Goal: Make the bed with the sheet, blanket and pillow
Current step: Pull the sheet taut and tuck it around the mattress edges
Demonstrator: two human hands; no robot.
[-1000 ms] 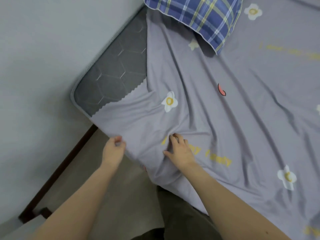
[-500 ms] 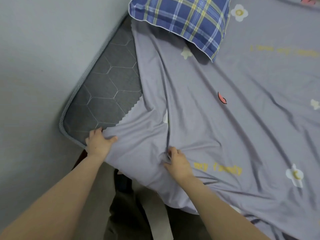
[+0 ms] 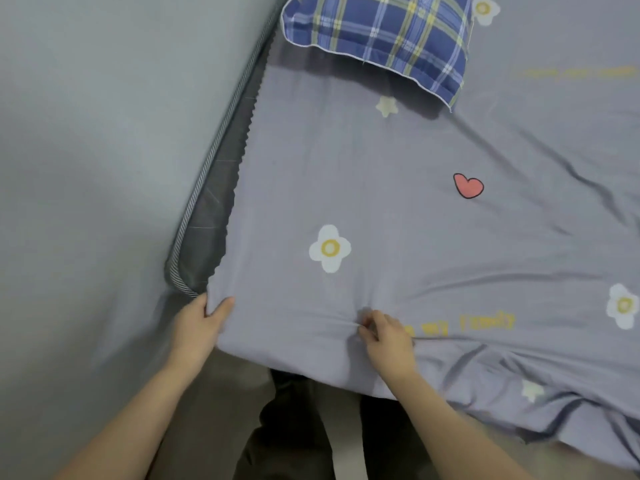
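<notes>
A lilac sheet (image 3: pixel 398 188) printed with white flowers, a red heart and yellow lettering lies spread over the dark grey mattress (image 3: pixel 211 216). My left hand (image 3: pixel 202 322) grips the sheet's near left corner at the mattress corner, thumb on top. My right hand (image 3: pixel 384 336) pinches a fold of the sheet near the front edge, beside the yellow lettering. A blue plaid pillow (image 3: pixel 381 39) rests at the head of the bed, on top of the sheet. No blanket shows in the frame.
A pale grey wall (image 3: pixel 104 150) runs close along the bed's left side. A narrow strip of bare mattress shows between the sheet's zigzag edge and the wall. My dark trousers (image 3: pixel 294 427) stand on the floor against the front edge.
The sheet has been pulled left toward the wall, covering most of the bare mattress and flattening its folds. My left hand now holds the corner lower down; my right hand still pinches the sheet.
</notes>
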